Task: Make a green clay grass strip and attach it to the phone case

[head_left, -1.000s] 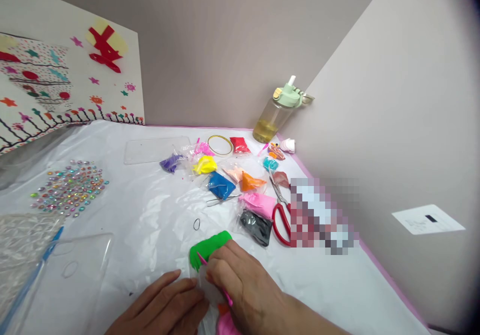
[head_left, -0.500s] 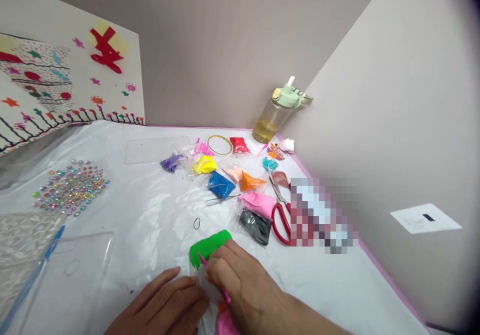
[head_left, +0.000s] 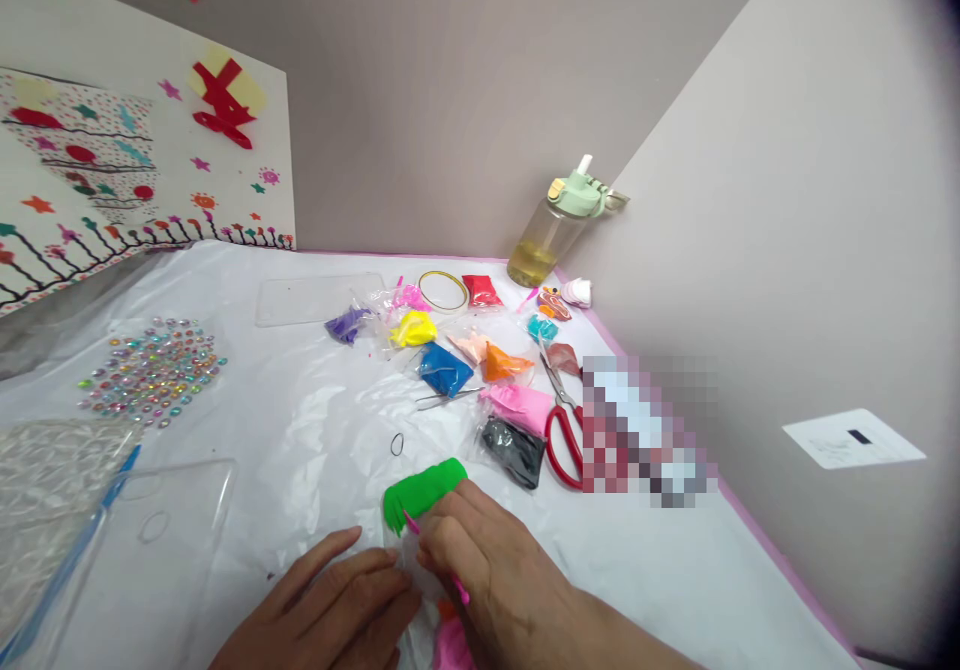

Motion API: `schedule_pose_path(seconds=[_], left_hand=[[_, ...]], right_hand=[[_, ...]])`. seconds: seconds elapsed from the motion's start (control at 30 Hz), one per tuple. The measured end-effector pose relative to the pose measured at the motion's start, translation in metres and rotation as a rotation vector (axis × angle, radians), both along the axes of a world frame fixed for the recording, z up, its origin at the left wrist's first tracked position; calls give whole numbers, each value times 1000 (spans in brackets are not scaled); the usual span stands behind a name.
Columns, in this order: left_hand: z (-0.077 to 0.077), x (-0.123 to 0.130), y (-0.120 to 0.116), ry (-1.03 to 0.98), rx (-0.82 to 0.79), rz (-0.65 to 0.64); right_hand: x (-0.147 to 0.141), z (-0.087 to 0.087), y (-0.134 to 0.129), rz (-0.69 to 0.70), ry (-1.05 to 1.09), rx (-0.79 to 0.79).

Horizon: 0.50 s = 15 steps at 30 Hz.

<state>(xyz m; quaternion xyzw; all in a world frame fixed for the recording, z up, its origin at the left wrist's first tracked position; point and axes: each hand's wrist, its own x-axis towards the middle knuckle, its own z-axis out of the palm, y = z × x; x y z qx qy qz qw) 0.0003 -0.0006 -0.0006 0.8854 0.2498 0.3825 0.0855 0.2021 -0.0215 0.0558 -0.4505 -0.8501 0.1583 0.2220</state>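
Green clay (head_left: 425, 490) lies just beyond the right hand (head_left: 491, 560), whose fingers close around a pink tool (head_left: 463, 590), its middle hidden. Nearer than the clay, the left hand (head_left: 337, 600) has fingers slightly parted, grip unclear.

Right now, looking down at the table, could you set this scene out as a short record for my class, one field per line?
Right hand: grips a pink tool, tip at the clay's near edge
Clay: green, smooth on top, ragged at its near left edge
Left hand: palm down, fingers extended, beside the right hand
Beyond the clay: dark loop, tweezers, blue packet
Left side: gems, clear case
Far right corner: bottle, yellowish liquid inside
Unclear: pixelated patch beside the scissors
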Motion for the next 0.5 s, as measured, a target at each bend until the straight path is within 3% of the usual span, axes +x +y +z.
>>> schedule_pose_path(seconds=[0.5], left_hand=[[1, 0, 0, -8, 2, 2]], right_hand=[[2, 1, -1, -10, -27, -13]])
